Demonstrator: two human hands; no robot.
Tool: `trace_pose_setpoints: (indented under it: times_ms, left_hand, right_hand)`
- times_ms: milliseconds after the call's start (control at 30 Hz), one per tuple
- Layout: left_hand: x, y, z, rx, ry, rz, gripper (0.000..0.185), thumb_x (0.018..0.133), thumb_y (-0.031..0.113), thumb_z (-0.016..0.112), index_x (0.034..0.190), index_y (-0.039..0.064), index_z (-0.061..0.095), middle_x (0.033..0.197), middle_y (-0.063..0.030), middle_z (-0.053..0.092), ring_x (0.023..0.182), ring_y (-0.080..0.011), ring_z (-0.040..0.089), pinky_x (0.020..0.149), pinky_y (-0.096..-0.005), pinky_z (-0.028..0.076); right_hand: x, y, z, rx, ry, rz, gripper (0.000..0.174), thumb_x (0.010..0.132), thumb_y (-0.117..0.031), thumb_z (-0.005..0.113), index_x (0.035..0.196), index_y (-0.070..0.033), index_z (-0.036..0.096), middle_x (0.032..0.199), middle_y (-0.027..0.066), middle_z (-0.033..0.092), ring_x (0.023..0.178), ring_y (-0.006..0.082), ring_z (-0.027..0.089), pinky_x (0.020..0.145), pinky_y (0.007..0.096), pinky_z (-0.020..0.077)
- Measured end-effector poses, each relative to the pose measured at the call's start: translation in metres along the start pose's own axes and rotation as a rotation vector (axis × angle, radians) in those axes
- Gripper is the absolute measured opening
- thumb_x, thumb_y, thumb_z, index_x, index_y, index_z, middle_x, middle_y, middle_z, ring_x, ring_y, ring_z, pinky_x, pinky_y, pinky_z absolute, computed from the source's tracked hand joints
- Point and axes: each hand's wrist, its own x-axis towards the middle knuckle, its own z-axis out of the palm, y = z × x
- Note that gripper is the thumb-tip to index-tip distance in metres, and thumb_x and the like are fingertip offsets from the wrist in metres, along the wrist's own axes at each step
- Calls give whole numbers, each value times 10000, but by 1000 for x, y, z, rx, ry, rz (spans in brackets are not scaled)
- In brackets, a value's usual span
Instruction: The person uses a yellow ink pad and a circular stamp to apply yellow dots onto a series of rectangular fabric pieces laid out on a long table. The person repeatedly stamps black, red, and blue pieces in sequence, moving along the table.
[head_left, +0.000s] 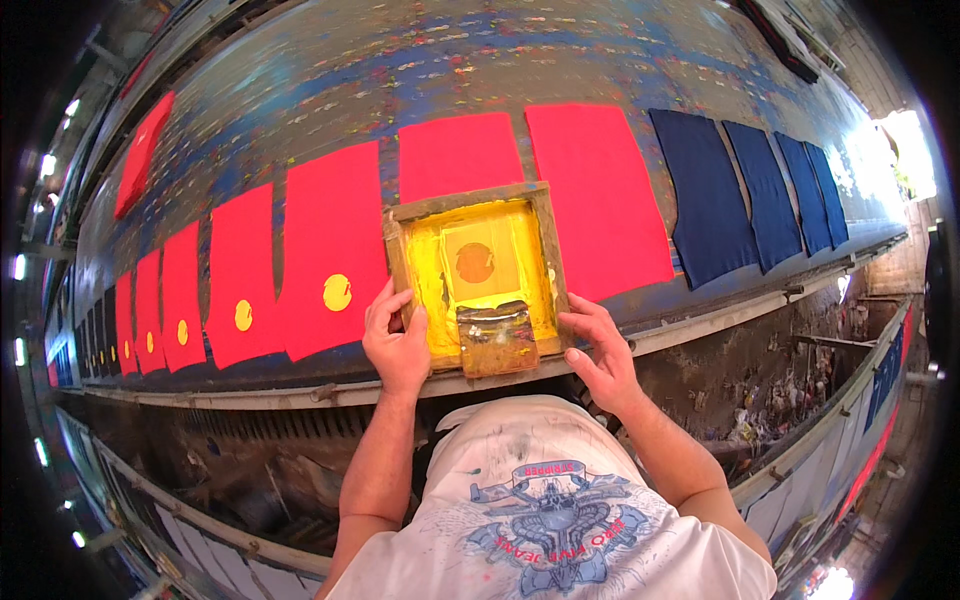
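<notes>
A wooden-framed printing screen (469, 198) lies over the lower part of a red fabric panel (461, 154) in front of me. Yellow ink coats its mesh around a round motif, and a squeegee (496, 337) rests inside against the near side. My left hand (397, 334) grips the frame's left side, thumb on the edge. At the right side, my right hand (601, 352) touches the frame with its fingertips, thumb and fingers apart. To the left, a red panel (334, 225) bears a yellow round print (337, 292); the red panel (600, 202) on the right shows no print.
More printed red panels (244, 270) run off leftwards along the long, ink-stained table (322, 97). Navy fabric panels (705, 199) lie at the right. A red folded stack (145, 155) is at the far left. A metal rail (697, 322) edges the table near me.
</notes>
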Motion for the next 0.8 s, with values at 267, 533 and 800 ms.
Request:
trace_pose_setpoints:
  times_ms: [267, 533, 800]
  left_hand:
    - [4, 10, 2, -26, -14, -174, 445, 942, -128, 786, 1377, -34, 771, 1559, -215, 667, 1357, -253, 721, 1076, -349, 653]
    - [15, 14, -2, 366, -78, 149, 501, 898, 54, 781, 1398, 42, 805, 1369, -205, 787, 1264, -420, 719, 1119, -509, 575]
    - [17, 28, -9, 544, -185, 264, 524, 955, 78, 753, 1470, -16, 724, 1425, -196, 702, 1231, -410, 681, 1049, -517, 592]
  right_hand:
    - [18, -31, 21, -659, -212, -489, 549, 844, -124, 911, 1370, -82, 762, 1544, 194, 652, 1421, 415, 634, 1137, 543, 556]
    - [56, -60, 39, -763, -303, -525, 517, 805, 32, 799, 1309, -81, 779, 1332, 130, 751, 1207, 381, 727, 1047, 512, 604]
    - [84, -79, 50, -833, -415, -361, 533, 793, 71, 761, 1309, -58, 774, 1231, 141, 769, 1140, 401, 723, 1028, 505, 607]
